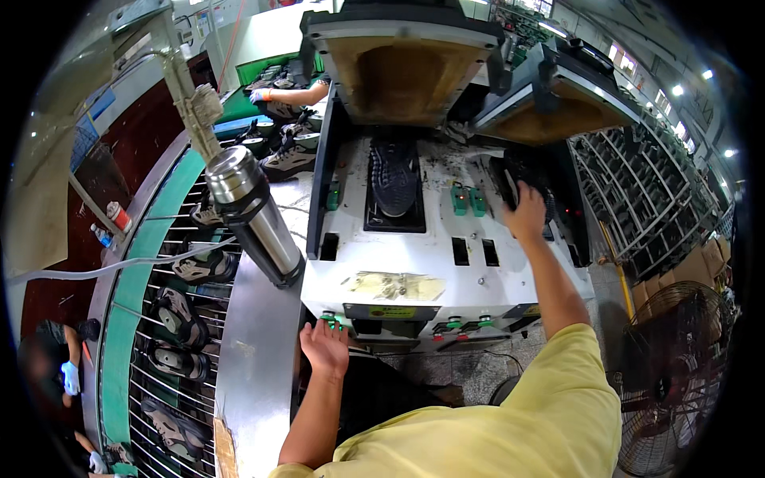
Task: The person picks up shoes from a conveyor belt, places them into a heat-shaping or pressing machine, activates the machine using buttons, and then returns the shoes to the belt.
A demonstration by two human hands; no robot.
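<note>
A black shoe (394, 179) lies sole up in the dark recess of the left station of a white pressing machine (382, 275). Above it hangs a raised lid with a brown pad (402, 76). At the right station, my right hand (526, 213) has its fingers bent over another dark shoe (532, 169), which the hand and shadow partly hide. My left hand (325, 349) is at the machine's front edge, fingers stretched up against a lit green button (328, 319). Nothing shows in its palm.
A steel thermos (255, 215) stands on the metal ledge to the left. Beyond it, a roller conveyor (139, 319) carries several shoes. The right station's raised lid (554, 103) hangs over my right arm. A fan (669, 374) and shoe racks stand right. Other people's hands show at left and back.
</note>
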